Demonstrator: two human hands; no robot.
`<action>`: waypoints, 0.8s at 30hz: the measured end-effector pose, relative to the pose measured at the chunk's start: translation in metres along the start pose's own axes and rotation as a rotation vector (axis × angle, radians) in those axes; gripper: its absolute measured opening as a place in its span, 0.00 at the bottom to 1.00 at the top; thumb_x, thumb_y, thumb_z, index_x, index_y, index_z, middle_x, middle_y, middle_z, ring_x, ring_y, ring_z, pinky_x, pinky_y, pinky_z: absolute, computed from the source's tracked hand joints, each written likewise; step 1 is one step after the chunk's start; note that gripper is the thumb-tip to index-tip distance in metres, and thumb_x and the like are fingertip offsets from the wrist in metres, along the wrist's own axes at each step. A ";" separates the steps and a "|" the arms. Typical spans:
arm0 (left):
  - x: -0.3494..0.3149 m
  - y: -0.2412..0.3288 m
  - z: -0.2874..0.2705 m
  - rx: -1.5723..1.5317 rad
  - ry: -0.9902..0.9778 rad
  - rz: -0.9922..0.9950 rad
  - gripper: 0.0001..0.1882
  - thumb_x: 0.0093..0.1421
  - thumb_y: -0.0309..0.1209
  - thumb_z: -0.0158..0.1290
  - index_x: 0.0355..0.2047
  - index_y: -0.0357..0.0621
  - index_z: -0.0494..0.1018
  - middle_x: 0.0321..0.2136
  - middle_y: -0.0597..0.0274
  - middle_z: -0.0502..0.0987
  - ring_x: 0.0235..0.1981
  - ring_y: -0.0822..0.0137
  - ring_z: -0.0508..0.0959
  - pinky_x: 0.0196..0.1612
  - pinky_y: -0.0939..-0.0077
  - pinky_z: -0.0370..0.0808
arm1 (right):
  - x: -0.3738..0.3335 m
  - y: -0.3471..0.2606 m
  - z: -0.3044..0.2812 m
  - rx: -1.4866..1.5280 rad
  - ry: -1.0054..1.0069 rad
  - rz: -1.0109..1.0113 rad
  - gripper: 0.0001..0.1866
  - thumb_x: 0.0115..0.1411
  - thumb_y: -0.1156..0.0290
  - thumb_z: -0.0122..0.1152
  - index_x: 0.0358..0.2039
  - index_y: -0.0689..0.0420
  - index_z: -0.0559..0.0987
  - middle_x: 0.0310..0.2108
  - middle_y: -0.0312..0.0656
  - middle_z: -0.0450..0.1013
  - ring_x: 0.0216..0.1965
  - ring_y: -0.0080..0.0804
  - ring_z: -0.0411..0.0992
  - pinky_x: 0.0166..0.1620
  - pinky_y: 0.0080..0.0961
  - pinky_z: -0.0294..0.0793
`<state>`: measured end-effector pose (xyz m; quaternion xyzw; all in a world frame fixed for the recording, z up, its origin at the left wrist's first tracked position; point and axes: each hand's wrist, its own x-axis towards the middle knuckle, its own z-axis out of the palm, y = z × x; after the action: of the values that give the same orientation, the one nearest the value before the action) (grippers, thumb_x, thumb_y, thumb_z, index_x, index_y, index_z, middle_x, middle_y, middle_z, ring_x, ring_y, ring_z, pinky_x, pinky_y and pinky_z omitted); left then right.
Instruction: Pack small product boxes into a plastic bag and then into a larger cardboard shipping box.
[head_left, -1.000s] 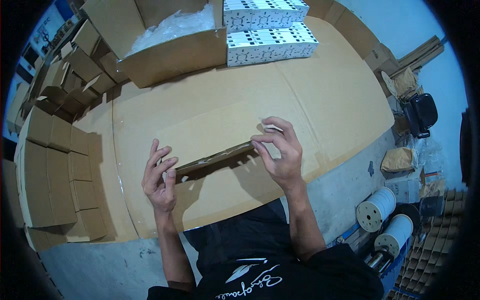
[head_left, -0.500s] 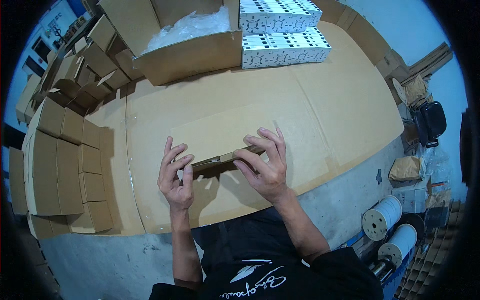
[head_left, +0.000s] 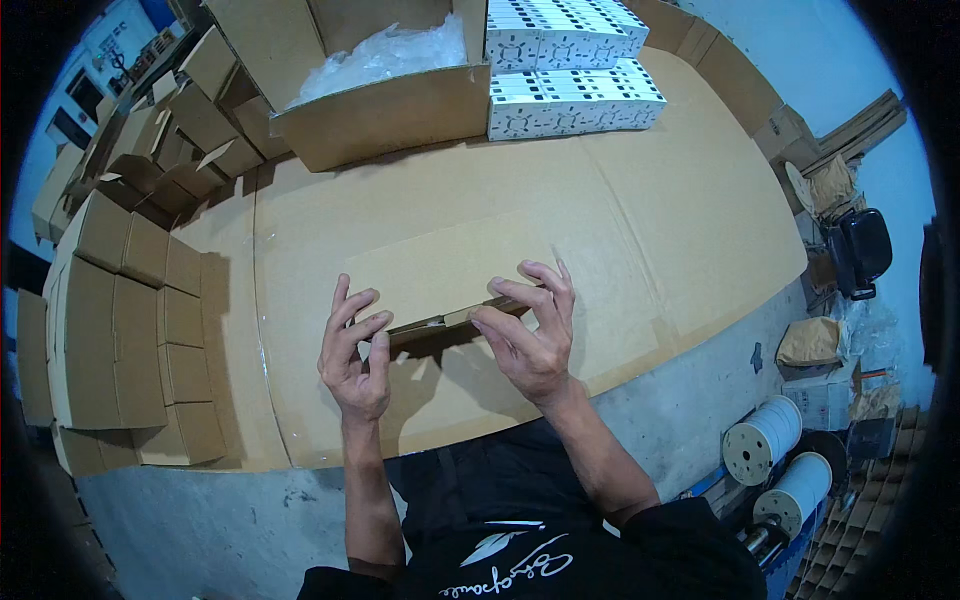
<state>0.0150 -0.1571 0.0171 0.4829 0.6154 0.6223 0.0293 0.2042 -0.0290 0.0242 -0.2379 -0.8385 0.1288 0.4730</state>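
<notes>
Between my hands is a small brown cardboard box (head_left: 456,318), seen mostly along its near edge, where a flap seam and a dark gap show. Its top panel blends with the cardboard table cover, so its full outline is hard to make out. My left hand (head_left: 356,350) grips the left end, thumb at the near side and fingers curved over the top. At the right end, my right hand (head_left: 535,340) pinches the near edge between thumb and index finger, its other fingers raised. A shadow falls on the table below the box.
Brown cardboard boxes (head_left: 120,340) are stacked along the left edge, with more open cartons (head_left: 190,125) behind. A large open carton (head_left: 390,120) holding clear plastic wrap stands at the back, beside stacked white printed boxes (head_left: 575,105). Wire spools (head_left: 765,437) stand on the floor at right.
My right thumb and index finger have closed in on the box's near edge. My left hand keeps its grip. The whole view has shifted very slightly.
</notes>
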 end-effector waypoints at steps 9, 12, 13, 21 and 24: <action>0.002 0.004 0.000 -0.016 -0.003 -0.036 0.11 0.56 0.22 0.63 0.41 0.44 0.82 0.51 0.51 0.79 0.67 0.39 0.67 0.68 0.43 0.65 | 0.007 -0.007 0.001 -0.040 -0.056 -0.027 0.10 0.48 0.69 0.76 0.32 0.45 0.85 0.46 0.27 0.78 0.58 0.43 0.69 0.68 0.66 0.50; 0.006 0.008 0.002 0.134 -0.045 0.073 0.17 0.49 0.26 0.71 0.40 0.46 0.83 0.50 0.56 0.81 0.67 0.41 0.68 0.69 0.43 0.64 | 0.009 -0.005 0.000 -0.048 -0.061 -0.032 0.10 0.49 0.67 0.76 0.34 0.44 0.86 0.44 0.25 0.78 0.56 0.38 0.71 0.69 0.66 0.49; 0.009 0.014 0.005 0.136 -0.043 0.074 0.17 0.49 0.26 0.71 0.40 0.46 0.83 0.50 0.56 0.81 0.67 0.41 0.68 0.69 0.43 0.64 | 0.010 -0.005 0.000 -0.046 -0.060 -0.034 0.10 0.49 0.67 0.76 0.34 0.44 0.86 0.44 0.25 0.78 0.56 0.38 0.71 0.69 0.66 0.49; 0.006 0.027 0.037 0.398 0.031 0.181 0.14 0.45 0.29 0.74 0.35 0.54 0.87 0.38 0.72 0.86 0.54 0.58 0.76 0.71 0.47 0.58 | 0.022 0.004 -0.004 -0.019 -0.079 -0.110 0.10 0.48 0.64 0.76 0.34 0.40 0.88 0.36 0.22 0.79 0.46 0.28 0.75 0.70 0.67 0.47; 0.005 0.027 0.036 0.395 0.014 0.163 0.13 0.46 0.29 0.73 0.35 0.54 0.88 0.38 0.70 0.87 0.54 0.59 0.76 0.71 0.46 0.58 | 0.029 0.008 -0.008 -0.003 -0.126 -0.140 0.09 0.48 0.64 0.77 0.32 0.40 0.88 0.34 0.20 0.78 0.44 0.24 0.75 0.70 0.66 0.47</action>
<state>0.0506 -0.1336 0.0335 0.5232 0.6845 0.4932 -0.1206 0.2011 -0.0071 0.0460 -0.1705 -0.8815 0.1090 0.4266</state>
